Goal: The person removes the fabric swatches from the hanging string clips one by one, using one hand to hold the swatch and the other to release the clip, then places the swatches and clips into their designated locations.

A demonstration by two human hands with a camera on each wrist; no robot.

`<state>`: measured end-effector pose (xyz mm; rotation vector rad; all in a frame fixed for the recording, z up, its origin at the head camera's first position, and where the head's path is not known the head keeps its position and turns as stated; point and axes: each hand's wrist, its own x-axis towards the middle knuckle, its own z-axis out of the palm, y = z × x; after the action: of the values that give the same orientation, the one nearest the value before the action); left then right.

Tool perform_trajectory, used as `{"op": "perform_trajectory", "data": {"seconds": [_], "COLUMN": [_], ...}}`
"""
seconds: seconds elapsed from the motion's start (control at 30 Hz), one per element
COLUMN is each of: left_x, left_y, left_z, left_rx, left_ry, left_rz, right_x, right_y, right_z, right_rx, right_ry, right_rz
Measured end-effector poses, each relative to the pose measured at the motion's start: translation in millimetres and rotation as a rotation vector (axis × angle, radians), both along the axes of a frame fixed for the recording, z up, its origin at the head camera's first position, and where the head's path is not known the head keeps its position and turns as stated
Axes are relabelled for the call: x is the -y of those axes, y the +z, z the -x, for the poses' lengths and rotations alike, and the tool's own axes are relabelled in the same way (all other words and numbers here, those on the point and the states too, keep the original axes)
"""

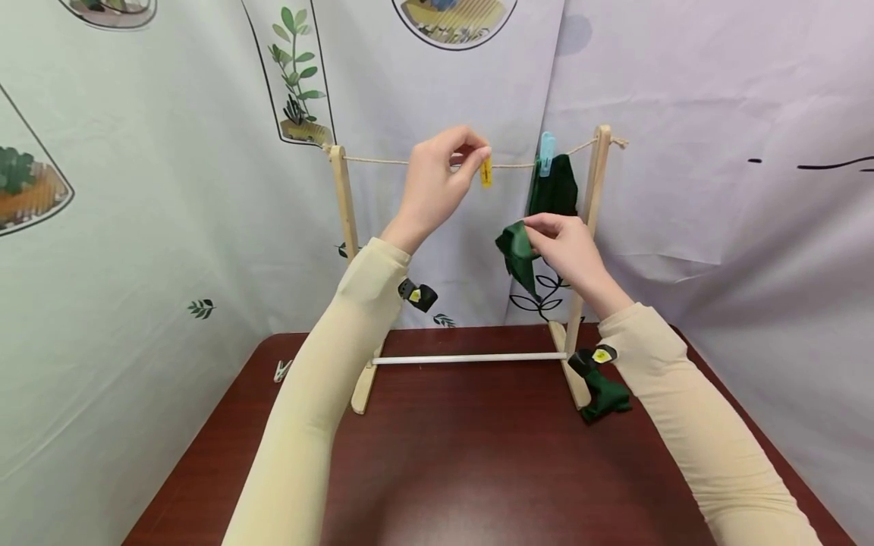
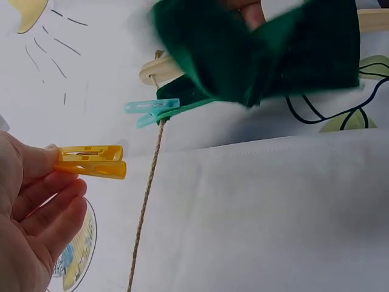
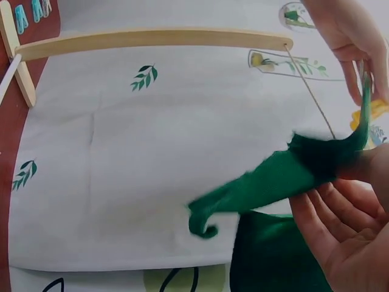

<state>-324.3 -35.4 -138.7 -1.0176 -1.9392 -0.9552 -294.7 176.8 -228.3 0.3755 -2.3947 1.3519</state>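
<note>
My left hand pinches a yellow clothespin beside the rope; in the left wrist view the pin is apart from the rope. A green cloth hangs crumpled from the fingertips of my right hand, below the rope. In the right wrist view one end of that cloth curls up, and another part overlaps the left hand; contact there I cannot tell. At the rope's right end, a light blue clothespin holds a darker green cloth.
Two wooden posts, left and right, carry the rope; a white rod joins their feet. On the brown table lie another green cloth by the right foot and a white clothespin at left. Blue clothespins show too.
</note>
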Motion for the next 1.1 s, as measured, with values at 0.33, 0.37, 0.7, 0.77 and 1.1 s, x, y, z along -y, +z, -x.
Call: {"op": "perform_trajectory", "data": {"seconds": [0.33, 0.37, 0.7, 0.77, 1.1], "left_x": [17.4, 19.8, 51.9, 59.1, 96.1], "left_y": [-13.7, -15.2, -42.3, -47.8, -70.9], "left_z": [-10.4, -11.6, -22.1, -23.2, -28.3], "left_rx": [0.013, 0.014, 0.098, 0.118, 0.179], "left_ry": [-0.024, -0.022, 0.036, 0.062, 0.161], "left_rz": [0.003, 0.004, 0.009, 0.012, 0.031], "right_x": [-22.8, -25.7, -61.1, -70.2, -108.1], "right_y": [-11.6, -12.8, -40.5, -48.1, -92.3], "right_z": [-21.8, -24.1, -41.1, -42.2, -46.9], "right_rx": [0.059, 0.068, 0.283, 0.36, 0.616], "right_ry": [0.071, 0.079, 0.282, 0.294, 0.277], "right_rz": [-0.114, -0.124, 0.192, 0.266, 0.253]}}
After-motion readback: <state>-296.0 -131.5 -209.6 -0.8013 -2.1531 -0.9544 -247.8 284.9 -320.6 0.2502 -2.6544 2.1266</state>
